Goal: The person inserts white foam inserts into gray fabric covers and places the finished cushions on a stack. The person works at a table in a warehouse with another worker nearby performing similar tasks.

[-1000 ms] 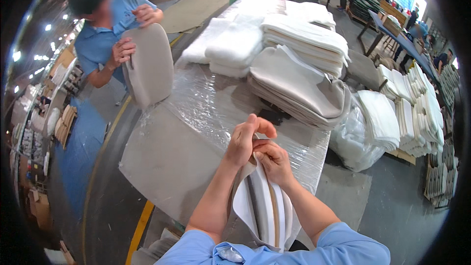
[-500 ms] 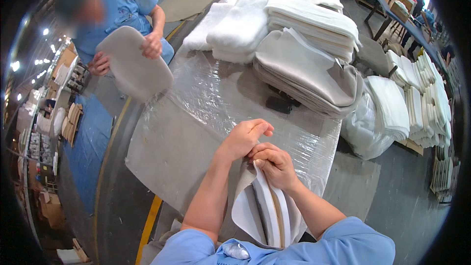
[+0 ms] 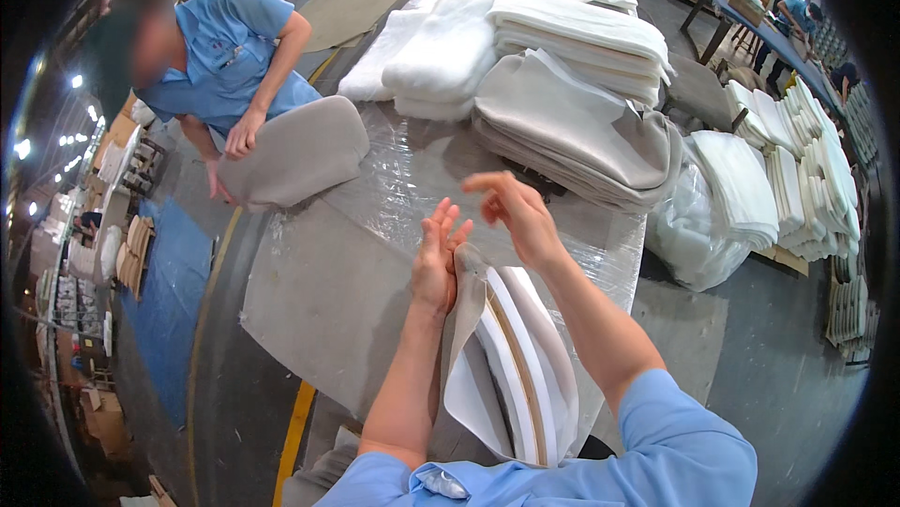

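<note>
A seat-like cushion (image 3: 514, 376) stands on edge against my body. Its grey fabric cover (image 3: 461, 324) hangs loose around white padding and a thin brown board edge. My left hand (image 3: 436, 258) rests along the cover's far corner, its fingers stretched out. Above and right of that corner, my right hand (image 3: 516, 216) is lifted clear of the fabric with its fingers apart, holding nothing I can see. Across the table's left side, a co-worker (image 3: 230, 47) holds a grey covered cushion (image 3: 300, 151) by its near-left edge.
The plastic-covered table (image 3: 319, 291) bears a stack of grey covers (image 3: 572, 132) and white batting piles (image 3: 581, 33). At the right are a clear plastic bag (image 3: 698, 235) and more white stacks (image 3: 797, 165). A blue sheet (image 3: 169, 310) lies on the floor at left.
My right hand has let go of the cover's corner and risen. My left hand has come down alongside that corner and its fingers have straightened. The co-worker's cushion has swung flatter over the table edge.
</note>
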